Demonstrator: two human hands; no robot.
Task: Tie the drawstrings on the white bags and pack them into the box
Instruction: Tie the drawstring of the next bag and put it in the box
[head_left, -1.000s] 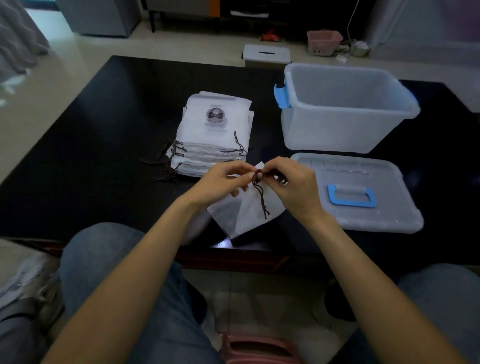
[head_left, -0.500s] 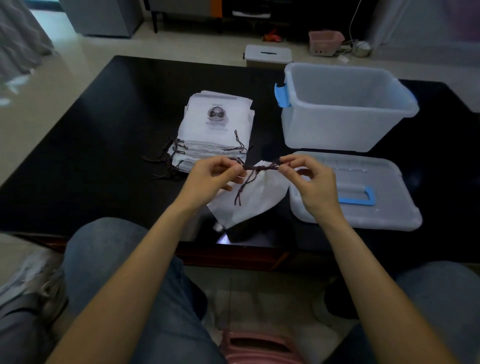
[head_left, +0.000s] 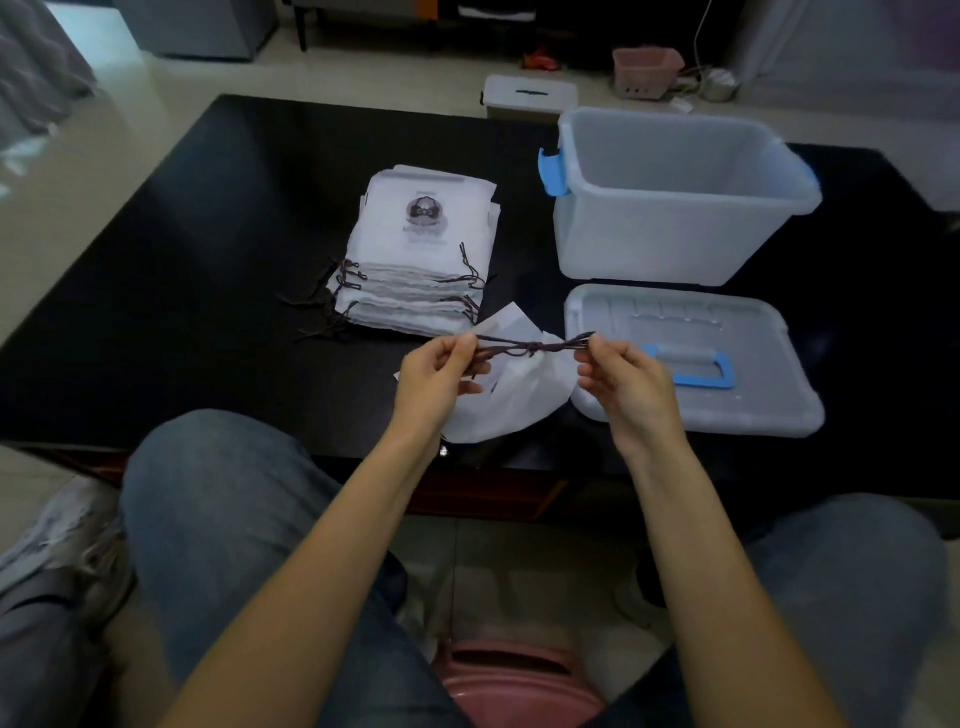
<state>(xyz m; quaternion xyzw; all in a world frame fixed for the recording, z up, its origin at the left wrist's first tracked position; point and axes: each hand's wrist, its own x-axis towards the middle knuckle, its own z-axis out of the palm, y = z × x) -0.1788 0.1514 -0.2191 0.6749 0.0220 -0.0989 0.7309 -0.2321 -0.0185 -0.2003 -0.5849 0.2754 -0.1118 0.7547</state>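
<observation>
A white bag (head_left: 511, 395) hangs above the table's near edge from its dark drawstring (head_left: 524, 347), which is stretched level between my hands with a knot near its middle. My left hand (head_left: 439, 376) pinches the string's left end and my right hand (head_left: 621, 382) pinches the right end. A stack of flat white bags (head_left: 423, 254) with loose dark strings lies on the black table beyond my left hand. The translucent box (head_left: 675, 244) with blue latches stands open at the right rear.
The box's lid (head_left: 691, 358) with a blue handle lies flat in front of the box, just beyond my right hand. The black table (head_left: 182, 270) spans the view. My knees in jeans are below. A pink stool (head_left: 511, 680) sits between my legs.
My hands have moved apart sideways, pulling the drawstring from a loose dangling loop into a taut level line. The bag has gathered under the knot.
</observation>
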